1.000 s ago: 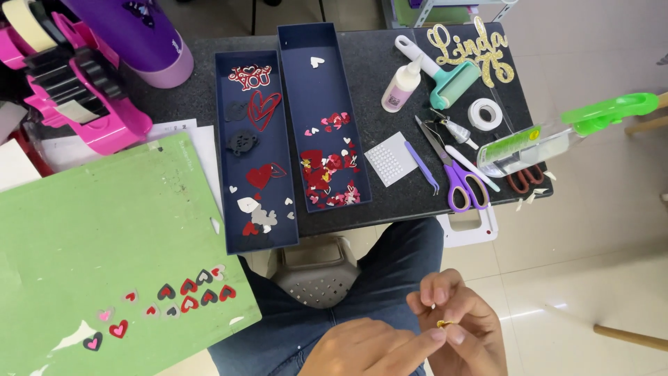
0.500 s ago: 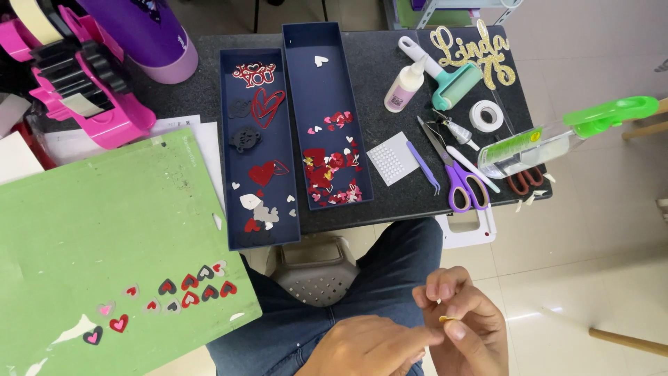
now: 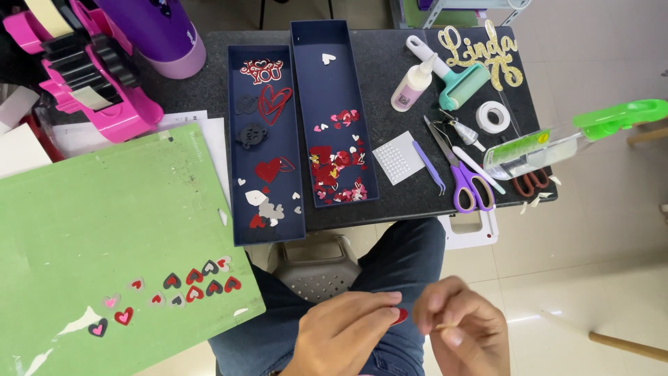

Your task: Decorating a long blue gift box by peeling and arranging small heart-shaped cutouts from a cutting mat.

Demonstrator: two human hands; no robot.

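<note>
Since a moment ago both my hands have drifted a little leftward over my lap, and the small red heart cutout (image 3: 399, 317) now shows between them; my left hand (image 3: 344, 338) pinches that heart at its fingertips, grip closed on it; my right hand (image 3: 465, 333) curls just beside it, fingers closed, though what it holds I cannot tell; above, on the dark surface (image 3: 410, 202), two navy trays (image 3: 300, 83) hold more hearts, with purple scissors (image 3: 467, 182) further right.

green mat (image 3: 104, 230), navy trays (image 3: 268, 223), purple scissors (image 3: 467, 182)
</note>
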